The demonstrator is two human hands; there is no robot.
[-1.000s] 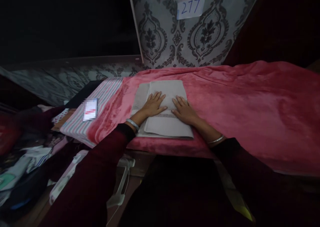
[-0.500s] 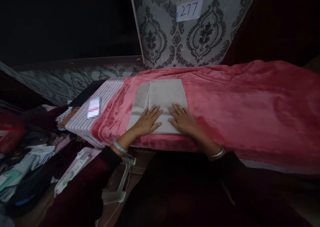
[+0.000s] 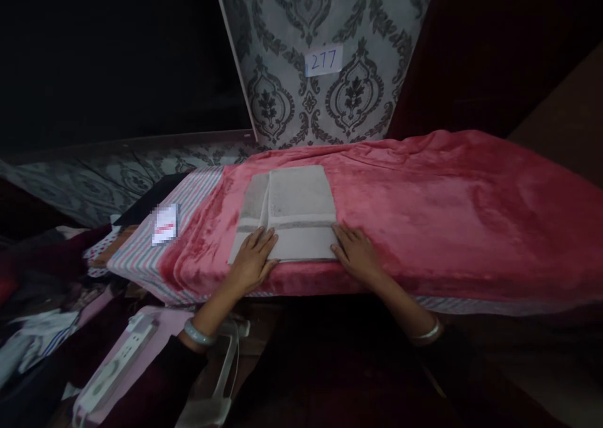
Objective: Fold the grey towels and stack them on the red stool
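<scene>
Two dark sleeves (image 3: 155, 378) reach in from the near edge, and each wrist wears one pale bangle (image 3: 198, 335). Low on the left, one white power strip (image 3: 117, 368) lies on a pink surface, near one pale plastic frame (image 3: 221, 384); beyond the strip is a heap of clothes (image 3: 40, 334), too dim and tangled to count fairly.

Two hands lie palm down, gripping nothing. The left hand (image 3: 252, 263) is flat over the near left part of one folded grey towel (image 3: 304, 208), fingers slightly parted and pointing away, thumb out to the right. The right hand (image 3: 358, 256) is spread at the towel's near right corner, fingers angled away and leftward, thumb toward the towel, palm over the blanket.

The towel lies flat near the front edge of one pink blanket (image 3: 447, 227), its layers showing on the left. Left of it, one blurred card (image 3: 164, 225) rests on striped cloth (image 3: 188, 192). Farthest back, one paper (image 3: 323, 60) marked 277 hangs on patterned wallpaper (image 3: 308, 123), right of one dark screen (image 3: 113, 57).
</scene>
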